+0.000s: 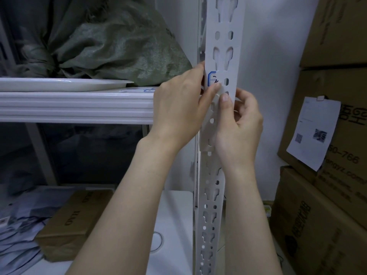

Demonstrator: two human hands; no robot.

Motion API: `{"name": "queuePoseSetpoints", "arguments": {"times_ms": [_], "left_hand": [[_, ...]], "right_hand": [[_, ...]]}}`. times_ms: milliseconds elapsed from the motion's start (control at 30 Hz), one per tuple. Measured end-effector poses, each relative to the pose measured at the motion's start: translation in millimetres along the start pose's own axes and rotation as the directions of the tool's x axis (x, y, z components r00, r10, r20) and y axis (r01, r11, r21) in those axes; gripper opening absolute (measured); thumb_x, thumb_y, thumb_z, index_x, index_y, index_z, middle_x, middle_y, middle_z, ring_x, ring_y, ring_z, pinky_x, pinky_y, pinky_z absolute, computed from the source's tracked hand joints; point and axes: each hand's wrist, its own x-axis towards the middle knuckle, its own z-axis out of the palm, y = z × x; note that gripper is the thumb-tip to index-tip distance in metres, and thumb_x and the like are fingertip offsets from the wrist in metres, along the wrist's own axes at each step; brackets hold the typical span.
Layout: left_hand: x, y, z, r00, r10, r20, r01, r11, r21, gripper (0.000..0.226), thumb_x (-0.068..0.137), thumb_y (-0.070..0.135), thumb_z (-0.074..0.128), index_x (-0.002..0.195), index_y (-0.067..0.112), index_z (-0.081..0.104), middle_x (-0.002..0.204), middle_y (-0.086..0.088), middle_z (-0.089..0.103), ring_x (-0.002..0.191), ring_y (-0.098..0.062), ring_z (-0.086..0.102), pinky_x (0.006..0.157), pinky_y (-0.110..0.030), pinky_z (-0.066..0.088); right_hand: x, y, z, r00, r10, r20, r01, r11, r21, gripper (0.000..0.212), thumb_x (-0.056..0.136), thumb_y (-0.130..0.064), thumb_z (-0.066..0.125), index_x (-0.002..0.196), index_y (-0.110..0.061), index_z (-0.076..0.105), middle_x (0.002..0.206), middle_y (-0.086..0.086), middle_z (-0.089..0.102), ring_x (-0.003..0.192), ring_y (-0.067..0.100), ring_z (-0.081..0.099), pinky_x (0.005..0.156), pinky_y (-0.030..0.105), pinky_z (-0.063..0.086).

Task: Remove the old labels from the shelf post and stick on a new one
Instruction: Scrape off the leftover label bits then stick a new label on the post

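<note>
The left hand (178, 108) is wrapped around the near-left edge of the shelf post (224, 26). Its fingers hook behind the edge, and its thumb lies on the lower edge of a blue-bordered label (212, 79) stuck to the post's face. Just below and to the right of that thumb, the right hand (242, 126) clamps the post, thumb flat on the face and fingers curled behind the far edge.

This looks like the peel of an old label. I cannot tell whether a corner has lifted yet. To do it well, work a nail under the bottom corner and pull slowly, keeping the label close to the metal so the paper does not tear at the slots. The right hand should hold the post steady.

The post is white painted steel punched with keyholes, smooth between them, so residue should rub off.

Left of the hands, a green woven sack (119, 46) sits above a ribbed shelf beam (69, 106). Right of the grip, stacked cartons (337, 76) carry a paper sheet (311, 132).
</note>
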Motion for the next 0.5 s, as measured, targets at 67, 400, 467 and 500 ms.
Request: {"name": "queuePoseSetpoints", "arguments": {"times_ms": [67,400,467,500], "left_hand": [[0.2,0.6,0.2,1.000,-0.008,-0.014,0.008,1.000,0.000,0.033,0.096,0.039,0.041,0.111,0.016,0.060,0.097,0.002,0.070,0.080,-0.019,0.064,0.066,-0.040,0.051],[0.9,6.0,-4.7,0.998,-0.057,-0.018,0.056,0.997,-0.058,0.039,0.088,0.053,0.048,0.106,0.022,0.063,0.095,0.011,0.069,0.079,-0.008,0.063,0.067,-0.036,0.051],[0.7,5.6,-3.9,0.998,-0.055,-0.024,0.054,0.997,-0.052,0.035,0.090,0.050,0.049,0.106,0.021,0.062,0.094,0.010,0.069,0.078,-0.010,0.063,0.067,-0.037,0.051],[0.7,5.3,-3.5,0.998,-0.050,-0.027,0.049,0.998,-0.045,0.033,0.092,0.048,0.049,0.106,0.020,0.062,0.093,0.009,0.069,0.078,-0.011,0.063,0.066,-0.038,0.050]], "right_hand": [[0.3,0.4,0.4,1.000,0.000,-0.003,0.000,1.000,-0.008,0.014,0.100,-0.024,0.054,0.113,-0.026,0.054,0.089,-0.020,0.062,0.079,-0.013,0.062,0.065,0.005,0.046],[0.4,0.2,-0.2,1.000,0.000,-0.009,0.000,1.000,0.028,0.017,0.099,-0.024,0.055,0.115,-0.019,0.057,0.087,-0.017,0.063,0.078,-0.010,0.063,0.064,0.006,0.046],[0.0,-0.1,-0.4,1.000,0.004,0.005,-0.004,1.000,0.030,0.017,0.100,-0.023,0.055,0.116,-0.020,0.056,0.087,-0.019,0.062,0.077,-0.014,0.062,0.063,0.004,0.045],[-0.1,0.0,-0.5,1.000,0.006,0.013,-0.007,0.999,0.034,0.018,0.100,-0.023,0.055,0.117,-0.020,0.056,0.088,-0.019,0.062,0.078,-0.015,0.061,0.063,0.004,0.045]]}}
